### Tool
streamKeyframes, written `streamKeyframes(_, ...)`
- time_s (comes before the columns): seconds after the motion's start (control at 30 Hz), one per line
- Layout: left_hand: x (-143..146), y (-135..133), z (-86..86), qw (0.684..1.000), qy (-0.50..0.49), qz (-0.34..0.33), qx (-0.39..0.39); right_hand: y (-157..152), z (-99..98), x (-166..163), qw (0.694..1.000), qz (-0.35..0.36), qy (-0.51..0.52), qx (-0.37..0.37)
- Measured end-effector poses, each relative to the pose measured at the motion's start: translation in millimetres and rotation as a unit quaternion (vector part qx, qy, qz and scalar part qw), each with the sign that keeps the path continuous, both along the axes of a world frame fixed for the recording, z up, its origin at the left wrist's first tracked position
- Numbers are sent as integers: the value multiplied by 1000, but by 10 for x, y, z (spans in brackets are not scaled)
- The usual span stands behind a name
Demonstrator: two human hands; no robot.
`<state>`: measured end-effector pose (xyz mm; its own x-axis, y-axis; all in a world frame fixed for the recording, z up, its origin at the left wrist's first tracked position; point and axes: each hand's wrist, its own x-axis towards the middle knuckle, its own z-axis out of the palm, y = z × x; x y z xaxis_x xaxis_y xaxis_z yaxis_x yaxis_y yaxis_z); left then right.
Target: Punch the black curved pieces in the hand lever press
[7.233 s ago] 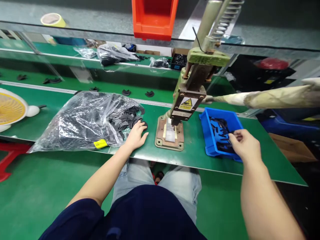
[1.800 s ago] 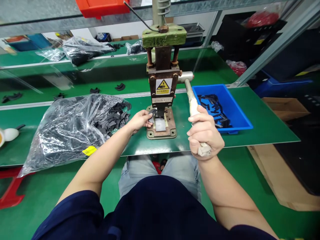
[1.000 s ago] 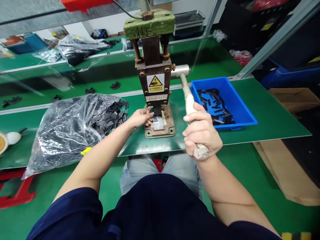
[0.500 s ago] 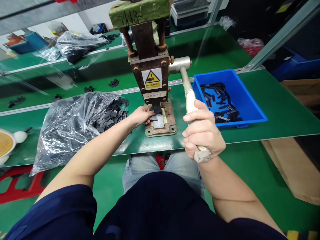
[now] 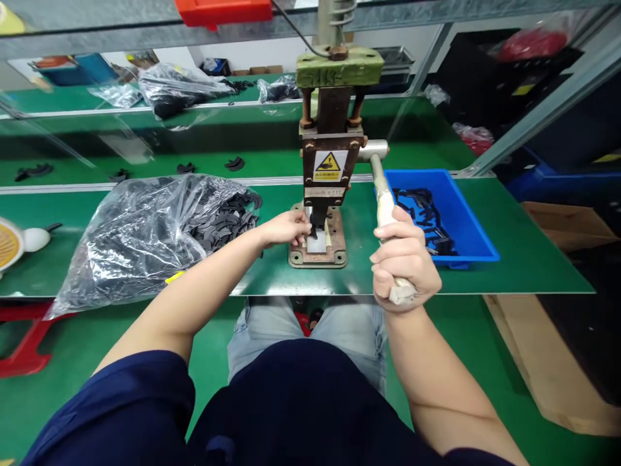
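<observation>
My right hand [image 5: 407, 262] is wrapped round the tape-covered lever [image 5: 377, 171] of a hand press [image 5: 324, 155]. With closed fingertips, my left hand [image 5: 287, 229] pinches a small black part [image 5: 313, 232] on the press base [image 5: 317, 260], close under the ram. The ram and my fingers partly hide this part. Left of that hand, a clear plastic bag [image 5: 130, 239] lies open towards the press, with many curved black pieces [image 5: 226, 223] in its mouth.
Right of the press stands a blue bin [image 5: 468, 226] holding black parts. Several loose curved pieces lie behind the bag, among them a pair [image 5: 235, 164]. A white and yellow object [image 5: 10, 243] sits at the left edge. A metal shelf rail [image 5: 97, 42] crosses above.
The view has tilted up and shifted, so the press appears farther right. My left hand has brought the black part in under the ram. My right hand keeps its grip on the lever.
</observation>
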<state>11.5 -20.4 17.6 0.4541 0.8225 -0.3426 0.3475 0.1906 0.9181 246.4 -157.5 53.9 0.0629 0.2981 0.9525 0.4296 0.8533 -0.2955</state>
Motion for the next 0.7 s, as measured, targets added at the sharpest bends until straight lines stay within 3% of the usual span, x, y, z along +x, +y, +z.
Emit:
streamKeyframes(0.1, -485, 15, 146, 995, -11, -36, 94, 17, 3, -14, 1000, 2, 7, 10)
streamKeyframes(0.2, -1082, 2, 208, 971, 128, -36, 198, 49, -10, -50, 999, 7, 32, 22)
streamKeyframes(0.33, -1574, -96, 69, 914, 305, -101, 248, 75, -29, -93, 998, -2, 60, 26)
streamKeyframes(0.5, -1597, -147, -136, 883, 354, -165, 259, 71, -25, -103, 997, -7, 65, 33)
streamKeyframes(0.63, -1523, -84, -67, 874, 368, -197, 250, 52, -2, -104, 998, -12, 47, 28)
streamKeyframes(0.7, -1492, -62, -2, 883, 355, -206, 226, 41, 5, -106, 998, -22, 46, 30)
